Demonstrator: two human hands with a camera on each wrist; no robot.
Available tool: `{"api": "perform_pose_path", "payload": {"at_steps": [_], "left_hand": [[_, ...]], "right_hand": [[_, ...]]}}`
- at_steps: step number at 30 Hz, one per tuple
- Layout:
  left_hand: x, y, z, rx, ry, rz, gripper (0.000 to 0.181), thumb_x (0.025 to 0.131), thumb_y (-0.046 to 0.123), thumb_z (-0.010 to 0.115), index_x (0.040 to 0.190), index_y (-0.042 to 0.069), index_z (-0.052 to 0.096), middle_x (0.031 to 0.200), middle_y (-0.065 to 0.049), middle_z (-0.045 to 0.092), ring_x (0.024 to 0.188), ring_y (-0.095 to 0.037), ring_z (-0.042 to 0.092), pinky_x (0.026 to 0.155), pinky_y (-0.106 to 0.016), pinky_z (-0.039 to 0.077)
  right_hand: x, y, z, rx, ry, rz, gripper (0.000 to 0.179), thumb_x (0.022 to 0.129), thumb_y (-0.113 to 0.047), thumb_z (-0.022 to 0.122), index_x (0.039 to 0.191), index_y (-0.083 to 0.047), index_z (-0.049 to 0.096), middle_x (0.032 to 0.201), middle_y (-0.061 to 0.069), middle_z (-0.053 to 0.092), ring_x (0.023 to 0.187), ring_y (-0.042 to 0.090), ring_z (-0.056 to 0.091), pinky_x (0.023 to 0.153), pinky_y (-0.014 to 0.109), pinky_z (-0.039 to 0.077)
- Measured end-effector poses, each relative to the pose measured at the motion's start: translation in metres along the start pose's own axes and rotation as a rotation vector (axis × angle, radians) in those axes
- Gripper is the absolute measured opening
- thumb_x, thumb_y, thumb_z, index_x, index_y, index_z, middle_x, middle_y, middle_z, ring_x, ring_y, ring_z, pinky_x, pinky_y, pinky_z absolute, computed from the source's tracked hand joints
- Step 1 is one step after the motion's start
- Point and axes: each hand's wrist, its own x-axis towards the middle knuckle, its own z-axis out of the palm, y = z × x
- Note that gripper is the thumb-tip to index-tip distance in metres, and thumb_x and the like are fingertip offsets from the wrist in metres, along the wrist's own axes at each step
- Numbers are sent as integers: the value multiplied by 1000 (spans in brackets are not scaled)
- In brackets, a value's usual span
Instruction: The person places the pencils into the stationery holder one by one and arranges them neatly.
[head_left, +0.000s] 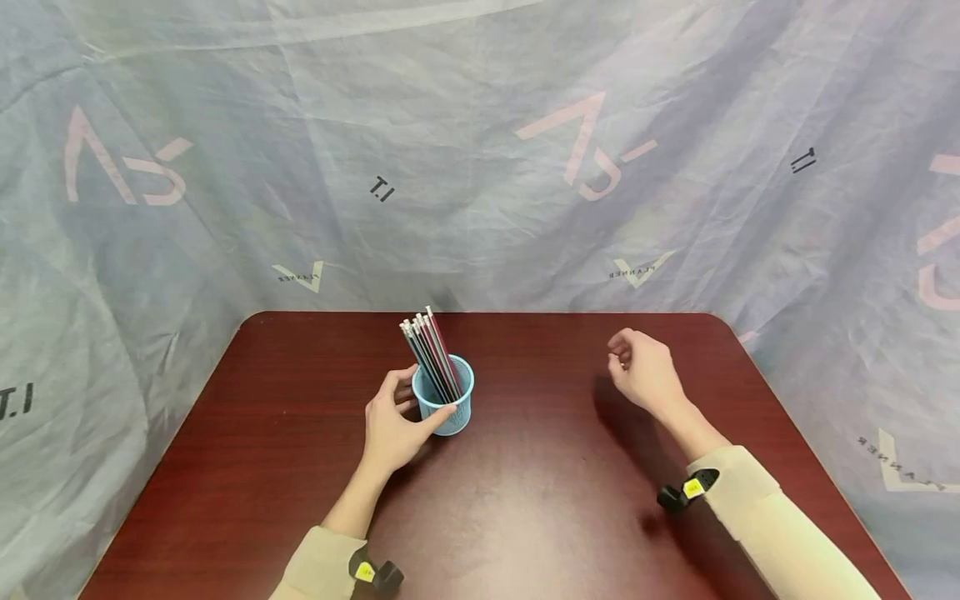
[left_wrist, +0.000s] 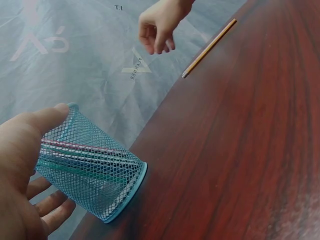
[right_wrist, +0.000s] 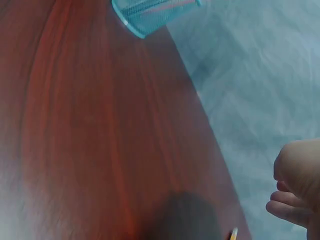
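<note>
My left hand point(head_left: 393, 423) grips a light blue mesh pencil cup point(head_left: 462, 412), thumb on the near side and fingers round the far side. Several pencils point(head_left: 431, 354) lean inside it, dark and red ones with pale ends pointing up. The left wrist view shows the mesh wall point(left_wrist: 92, 187) from the side, pencils visible through it. My right hand point(head_left: 645, 371) hovers over the right part of the table, fingers loosely bent and holding nothing. Below it lies a yellow pencil point(left_wrist: 210, 48), hidden in the head view; only its tip point(right_wrist: 233, 234) shows in the right wrist view.
The dark red wooden table point(head_left: 517, 500) has rounded far corners. Grey printed cloth point(head_left: 465, 208) hangs behind it and along both sides. A black wrist camera point(head_left: 678, 492) sits at the right cuff, another point(head_left: 375, 573) at the left.
</note>
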Motion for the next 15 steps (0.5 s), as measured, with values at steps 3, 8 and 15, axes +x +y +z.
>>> {"api": "perform_pose_path", "payload": {"at_steps": [3,8,15], "left_hand": [[2,2,0,-1,-2,-1,74,73,20,99,136,7,63,129,-12,73,112,-30,75,96,-48,65],[7,4,1,7,-14,1,75,74,22,99,137,8,61,128,-12,74,113,-30,75,97,-47,65],[1,-1,0,9,-17,-21,75,73,20,99,137,8,62,127,-12,74,113,-30,75,97,-48,65]], "right_hand": [[-8,12,-5,-18,-19,16,12,87,0,72,99,1,72,86,14,75,75,28,73,69,46,59],[-22,26,-12,-64,-54,58,13,85,0,73,98,3,74,83,15,75,72,28,69,67,47,55],[-37,36,-11,-90,-162,134,15,87,-4,72,100,3,76,85,15,78,72,25,68,67,43,55]]}}
